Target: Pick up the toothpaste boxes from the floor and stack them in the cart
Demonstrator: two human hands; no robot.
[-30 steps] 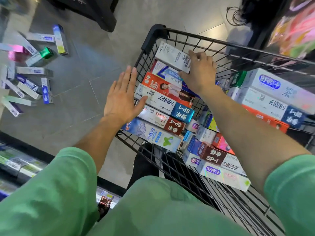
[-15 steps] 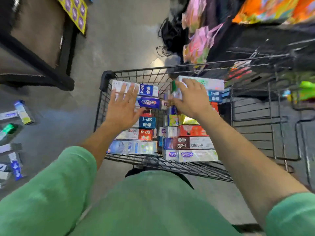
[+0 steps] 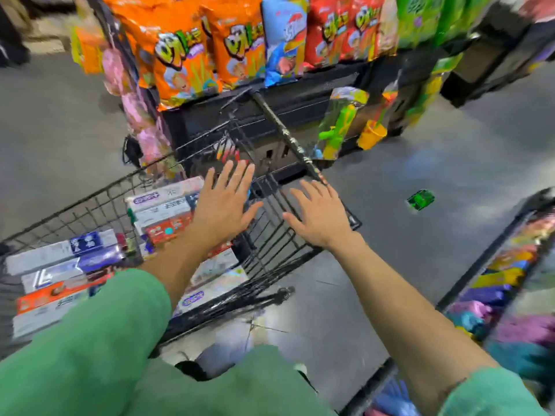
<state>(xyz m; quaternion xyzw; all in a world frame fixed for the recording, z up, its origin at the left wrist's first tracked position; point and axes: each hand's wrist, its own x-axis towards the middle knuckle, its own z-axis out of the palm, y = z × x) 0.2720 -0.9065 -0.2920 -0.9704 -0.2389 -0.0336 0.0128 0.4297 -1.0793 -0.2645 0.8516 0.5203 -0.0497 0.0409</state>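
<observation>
The black wire cart (image 3: 90,205) stands at the left and holds several toothpaste boxes (image 3: 162,211) stacked in rows. My left hand (image 3: 225,202) hovers flat, fingers spread, over the right end of the stack and holds nothing. Over the cart's wire end wall, my right hand (image 3: 321,214) is spread flat and empty as well. A single green toothpaste box (image 3: 420,199) lies on the grey floor to the right of the cart, beyond my right hand.
A shelf of orange, blue and red snack bags (image 3: 228,49) stands just behind the cart. Toys (image 3: 336,127) hang at its base. Another shelf (image 3: 504,289) with colourful packs runs along the right. Grey floor (image 3: 435,151) lies between them.
The view has swung right, so the cart now sits at the left. Both hands have lifted off the boxes and moved toward the cart's right end. The green box has come into view.
</observation>
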